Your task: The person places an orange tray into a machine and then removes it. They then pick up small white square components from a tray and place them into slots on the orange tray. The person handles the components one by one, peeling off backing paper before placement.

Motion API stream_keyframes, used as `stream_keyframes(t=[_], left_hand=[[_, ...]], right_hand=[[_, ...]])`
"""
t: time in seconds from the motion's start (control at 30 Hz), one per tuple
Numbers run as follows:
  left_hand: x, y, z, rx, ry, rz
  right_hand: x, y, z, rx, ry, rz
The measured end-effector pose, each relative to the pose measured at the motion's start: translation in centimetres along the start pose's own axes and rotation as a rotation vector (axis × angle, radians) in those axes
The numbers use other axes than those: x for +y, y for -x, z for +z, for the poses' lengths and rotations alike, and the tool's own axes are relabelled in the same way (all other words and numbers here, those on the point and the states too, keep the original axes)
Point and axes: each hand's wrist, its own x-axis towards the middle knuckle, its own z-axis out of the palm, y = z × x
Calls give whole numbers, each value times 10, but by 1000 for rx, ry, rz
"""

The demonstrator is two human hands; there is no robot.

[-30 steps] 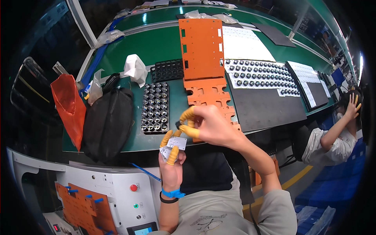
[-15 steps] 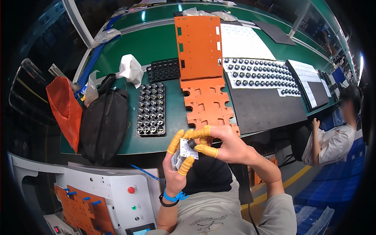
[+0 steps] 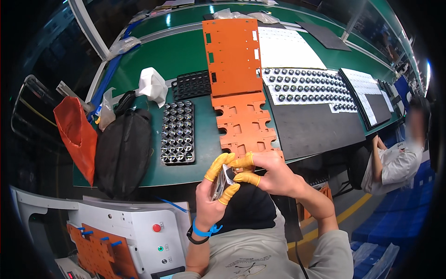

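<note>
Small white plates [image 3: 220,186] sit in the left hand [image 3: 210,204]

The left grip pinches the plates between thumb and fingers, above the lap, near the edge of the green worktop [image 3: 181,49]. The right hand [image 3: 280,176] is bent close beside them, but I cannot tell what its grip holds. A black tray [image 3: 191,162] of shiny round things is left of the orange boards [image 3: 232,56].

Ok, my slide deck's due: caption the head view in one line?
Left hand holding small plates, right hand beside them, near an orange fixture on a green table.
</note>
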Motion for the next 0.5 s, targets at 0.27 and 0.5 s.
stream_keyframes(t=[0.27,0.5], left_hand=[[1,-24,13,-107,-375,78],[1,-49,29,-266,-814,239]], right_hand=[[1,13,-26,0,-25,203],[9,26,-47,-28,-269,581]])
